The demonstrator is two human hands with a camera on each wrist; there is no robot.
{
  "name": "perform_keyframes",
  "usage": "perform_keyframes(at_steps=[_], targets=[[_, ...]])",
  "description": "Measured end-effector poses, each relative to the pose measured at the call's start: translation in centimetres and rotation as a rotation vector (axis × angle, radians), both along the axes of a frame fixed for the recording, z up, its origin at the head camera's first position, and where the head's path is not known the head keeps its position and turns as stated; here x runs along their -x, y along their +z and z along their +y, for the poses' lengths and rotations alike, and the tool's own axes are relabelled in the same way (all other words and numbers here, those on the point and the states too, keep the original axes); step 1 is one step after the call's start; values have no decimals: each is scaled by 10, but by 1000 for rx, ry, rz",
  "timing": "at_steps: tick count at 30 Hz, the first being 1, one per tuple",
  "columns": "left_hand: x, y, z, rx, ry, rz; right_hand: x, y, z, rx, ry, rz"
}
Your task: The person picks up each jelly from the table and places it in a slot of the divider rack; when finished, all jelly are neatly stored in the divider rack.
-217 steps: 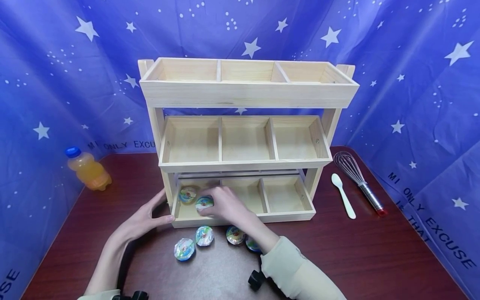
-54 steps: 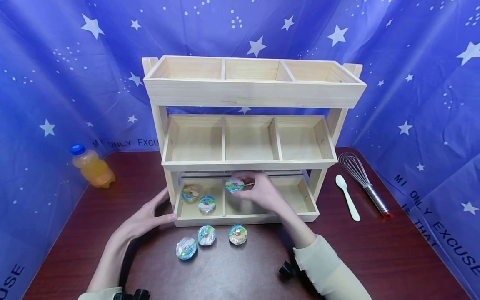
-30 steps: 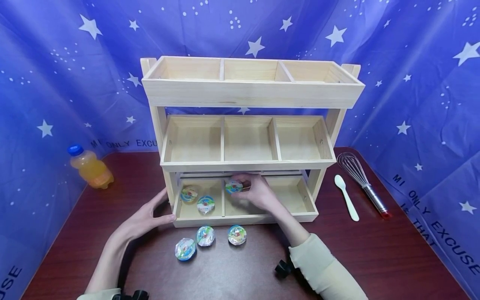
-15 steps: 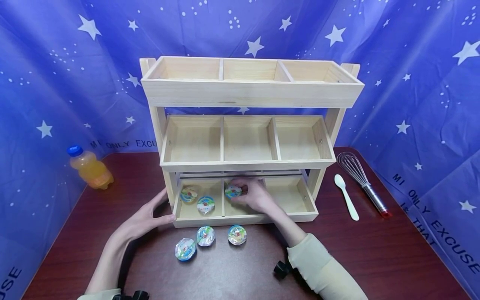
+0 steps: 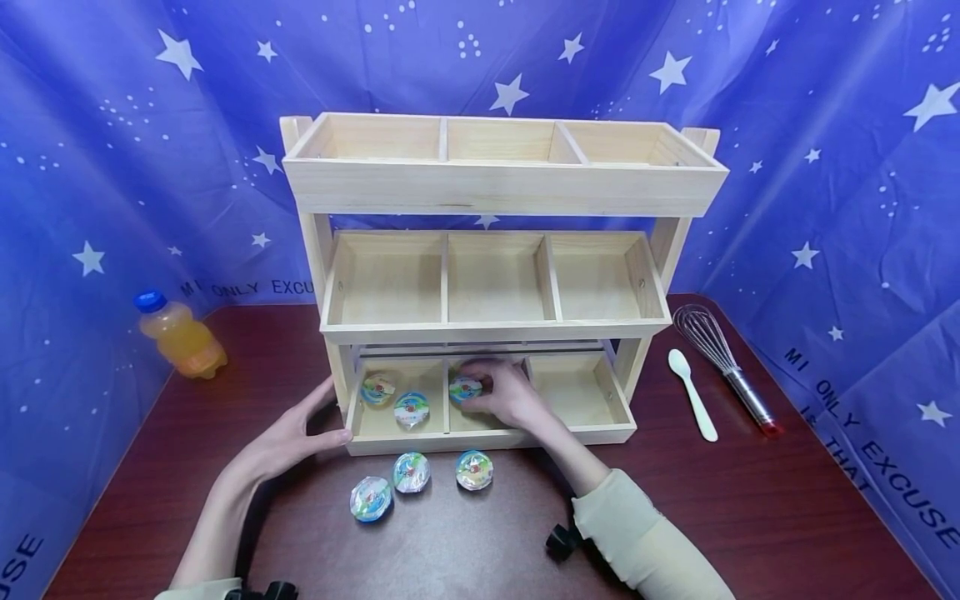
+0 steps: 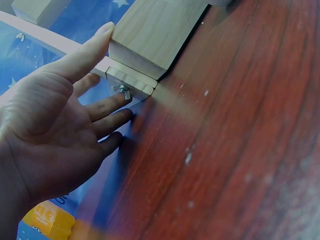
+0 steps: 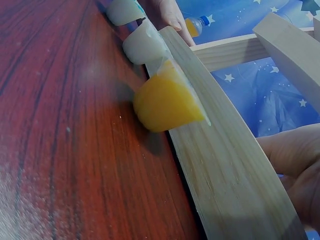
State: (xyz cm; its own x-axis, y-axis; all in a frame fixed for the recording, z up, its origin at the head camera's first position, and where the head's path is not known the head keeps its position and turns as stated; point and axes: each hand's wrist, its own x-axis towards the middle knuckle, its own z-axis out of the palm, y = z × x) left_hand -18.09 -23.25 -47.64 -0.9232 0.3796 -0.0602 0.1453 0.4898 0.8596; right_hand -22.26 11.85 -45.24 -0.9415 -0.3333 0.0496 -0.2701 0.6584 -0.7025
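My right hand [image 5: 508,395] pinches a jelly cup [image 5: 464,388] with a printed foil lid, low inside the bottom-middle compartment of a wooden rack [image 5: 506,192]. Its fingers are partly hidden by the tray's front board [image 7: 210,135] in the right wrist view. Two more jelly cups, one at the back [image 5: 377,388] and one nearer the front [image 5: 412,409], sit in the bottom-left compartment. At the rack's left end, my left hand [image 5: 288,437] has its thumb against the tray's corner. In the left wrist view, its fingers [image 6: 112,122] spread loosely beside the wing nut [image 6: 122,90].
Before the rack stand three jelly cups: one at left [image 5: 371,499], one beside it [image 5: 411,472], and a yellow one [image 7: 167,100]. A juice bottle [image 5: 182,336] is at left; a pale spoon [image 5: 693,395] and a whisk [image 5: 723,367] lie at right. A starry curtain [image 5: 112,167] surrounds the table.
Earlier my right hand held a cup in the bottom-left compartment; that cup now stands there. With another cup, the hand has come down into the middle compartment. My left hand stays put.
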Motion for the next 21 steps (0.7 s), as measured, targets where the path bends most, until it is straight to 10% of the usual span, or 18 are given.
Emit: perform_keyframes(at_steps=[21], targets=[[1, -1, 0, -2, 14, -26, -11, 9, 15, 24, 48, -29]])
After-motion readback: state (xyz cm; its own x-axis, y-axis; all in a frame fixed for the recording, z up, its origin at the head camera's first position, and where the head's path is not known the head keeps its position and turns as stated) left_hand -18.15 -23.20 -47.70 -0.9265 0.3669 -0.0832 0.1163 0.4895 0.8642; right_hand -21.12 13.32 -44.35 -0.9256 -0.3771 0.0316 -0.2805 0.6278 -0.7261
